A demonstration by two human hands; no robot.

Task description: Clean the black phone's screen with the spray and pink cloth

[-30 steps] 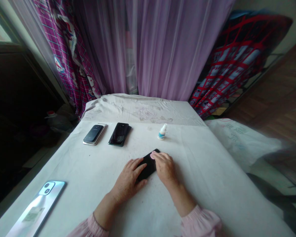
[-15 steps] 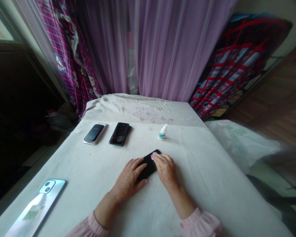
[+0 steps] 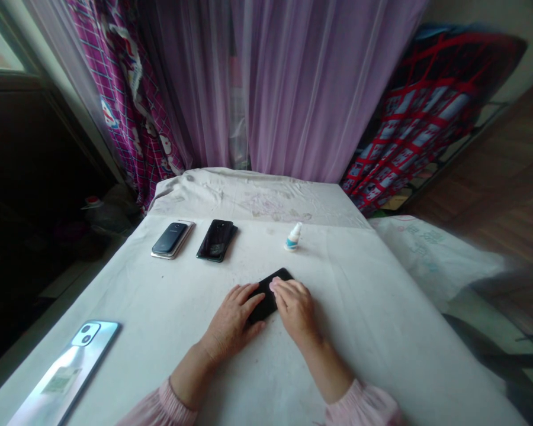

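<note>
At the near edge of the white-covered table (image 3: 373,337), gathered pink cuffs (image 3: 177,405) ringed both wrists, and off to the left lay a silver-blue smartphone (image 3: 73,370), back up, with two camera lenses showing and a pale label on its back. The left hand (image 3: 226,325) rested over the near end of a black smartphone (image 3: 262,306), its thumb apart from the other fingers and lying by the lower edge; whether they clamped the phone I could not tell. That phone lay flat and slantwise on the table, in front of the person and between the two hands. Over its far half, the right hand (image 3: 296,310) had its fingers together, pinched on a small pink pad (image 3: 274,284) at the phone's surface. Beyond stood a small white squeeze bottle (image 3: 292,239) with a blue label, upright. To its left, a glossy black smartphone (image 3: 214,239) overlapped another dark phone (image 3: 230,236), and farther left a small dark Samsung-style phone (image 3: 169,238) lay on a larger pale one. Past the table's faintly flowered far end hung sheer purple curtains (image 3: 306,89) and a magenta checked curtain (image 3: 119,77).
</note>
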